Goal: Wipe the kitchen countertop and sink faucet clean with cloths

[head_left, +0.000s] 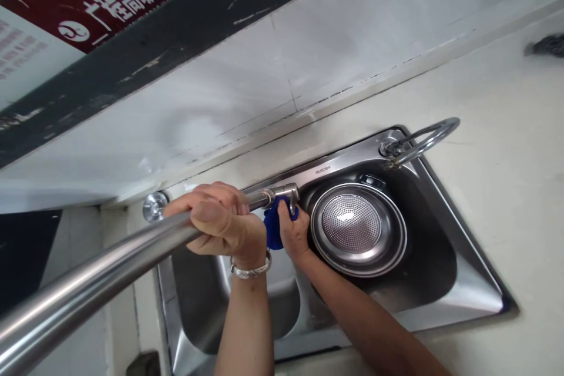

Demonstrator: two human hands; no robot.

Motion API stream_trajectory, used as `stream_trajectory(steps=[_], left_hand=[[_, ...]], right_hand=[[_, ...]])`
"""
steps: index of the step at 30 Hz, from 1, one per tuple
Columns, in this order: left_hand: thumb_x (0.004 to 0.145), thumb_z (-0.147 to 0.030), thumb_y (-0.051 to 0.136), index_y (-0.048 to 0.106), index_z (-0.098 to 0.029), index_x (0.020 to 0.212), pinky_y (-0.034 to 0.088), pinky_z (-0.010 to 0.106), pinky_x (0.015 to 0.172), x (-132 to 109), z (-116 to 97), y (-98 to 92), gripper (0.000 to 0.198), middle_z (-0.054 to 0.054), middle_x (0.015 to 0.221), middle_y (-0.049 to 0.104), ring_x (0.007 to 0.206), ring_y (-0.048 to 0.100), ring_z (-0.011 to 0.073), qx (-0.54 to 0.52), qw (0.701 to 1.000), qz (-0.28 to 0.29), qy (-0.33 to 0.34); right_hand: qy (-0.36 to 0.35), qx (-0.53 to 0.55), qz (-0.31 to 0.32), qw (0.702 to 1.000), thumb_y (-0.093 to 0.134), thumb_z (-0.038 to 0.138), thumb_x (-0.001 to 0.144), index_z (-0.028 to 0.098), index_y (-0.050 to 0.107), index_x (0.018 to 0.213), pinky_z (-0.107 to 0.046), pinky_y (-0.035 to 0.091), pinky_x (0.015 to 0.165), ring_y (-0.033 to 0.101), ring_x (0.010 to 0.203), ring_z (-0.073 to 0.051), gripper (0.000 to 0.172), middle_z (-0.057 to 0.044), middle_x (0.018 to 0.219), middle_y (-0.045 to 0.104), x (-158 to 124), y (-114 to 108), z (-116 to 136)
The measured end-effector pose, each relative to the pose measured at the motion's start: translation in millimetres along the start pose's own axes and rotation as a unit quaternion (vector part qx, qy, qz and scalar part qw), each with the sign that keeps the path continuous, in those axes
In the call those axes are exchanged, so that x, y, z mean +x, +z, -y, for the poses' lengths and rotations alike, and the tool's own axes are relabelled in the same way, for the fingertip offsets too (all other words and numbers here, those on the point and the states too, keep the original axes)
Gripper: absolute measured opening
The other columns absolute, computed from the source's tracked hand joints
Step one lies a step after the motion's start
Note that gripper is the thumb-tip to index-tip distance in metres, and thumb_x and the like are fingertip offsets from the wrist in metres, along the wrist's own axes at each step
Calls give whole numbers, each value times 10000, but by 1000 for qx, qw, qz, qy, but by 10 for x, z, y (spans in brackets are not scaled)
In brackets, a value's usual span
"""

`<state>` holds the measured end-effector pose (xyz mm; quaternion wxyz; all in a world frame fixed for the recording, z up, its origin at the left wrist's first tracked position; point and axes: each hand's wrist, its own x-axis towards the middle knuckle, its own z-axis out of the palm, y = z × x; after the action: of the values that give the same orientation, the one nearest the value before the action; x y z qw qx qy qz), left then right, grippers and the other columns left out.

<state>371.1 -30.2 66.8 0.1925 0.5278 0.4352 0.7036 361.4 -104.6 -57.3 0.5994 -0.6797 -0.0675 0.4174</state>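
My left hand (222,223), with a silver bracelet (251,272) at the wrist, is closed around a shiny metal pole (106,267). The pole slants from the lower left of the view to above the middle of the sink, where it ends in a hooked metal fitting (284,191). My right hand (294,228) is closed on a blue cloth (273,226) just below and against this fitting. Part of the cloth is hidden behind my left wrist and the right fingers.
Below is a steel double sink (478,285). Its right basin holds a round metal pan (352,223) with a dotted centre. A curved faucet (427,138) rises behind it. A round metal knob (155,207) stands at the left; a tiled wall (352,41) runs behind.
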Motion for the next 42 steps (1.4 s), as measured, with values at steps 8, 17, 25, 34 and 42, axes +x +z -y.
stream_trajectory(steps=[8, 17, 25, 34, 42], left_hand=[[862, -704, 618, 282, -259, 651, 229, 259, 315, -26, -8, -2, 596, -61, 515, 251, 399, 270, 93, 21, 1000, -11, -17], [859, -672, 653, 330, -253, 652, 213, 261, 314, -11, -1, 26, 567, -65, 517, 269, 395, 264, 87, -7, 1000, -13, -2], [896, -592, 668, 335, -236, 593, 182, 268, 328, -16, -17, 44, 574, -62, 513, 268, 396, 271, 74, -46, 999, -1, -8], [893, -626, 646, 361, -244, 626, 211, 289, 352, -23, -40, 38, 547, -71, 500, 283, 388, 290, 85, -42, 999, -3, -12], [863, -668, 662, 349, -256, 648, 225, 282, 341, -21, -26, 37, 560, -76, 509, 286, 387, 271, 85, -25, 999, -10, -20]], right_hand=[[274, 179, -7, 945, 766, 634, 745, 212, 703, 786, -316, 543, 686, 705, 822, -221, 429, -66, 806, 748, 64, 188, 300], [-11, 38, 64, 997, 633, 530, 799, 224, 668, 692, -306, 480, 749, 573, 696, -173, 326, 4, 664, 654, 72, -41, -119], [-61, 11, 124, 990, 612, 541, 834, 237, 607, 645, -276, 422, 715, 471, 629, -130, 358, 41, 602, 533, 69, -53, -281], [120, 118, 92, 981, 664, 637, 786, 246, 463, 602, -252, 349, 549, 368, 560, -103, 476, 86, 541, 403, -146, 43, -152], [111, 117, 72, 984, 691, 618, 770, 223, 570, 623, -268, 403, 582, 460, 599, -122, 439, 54, 575, 527, -232, 159, 133]])
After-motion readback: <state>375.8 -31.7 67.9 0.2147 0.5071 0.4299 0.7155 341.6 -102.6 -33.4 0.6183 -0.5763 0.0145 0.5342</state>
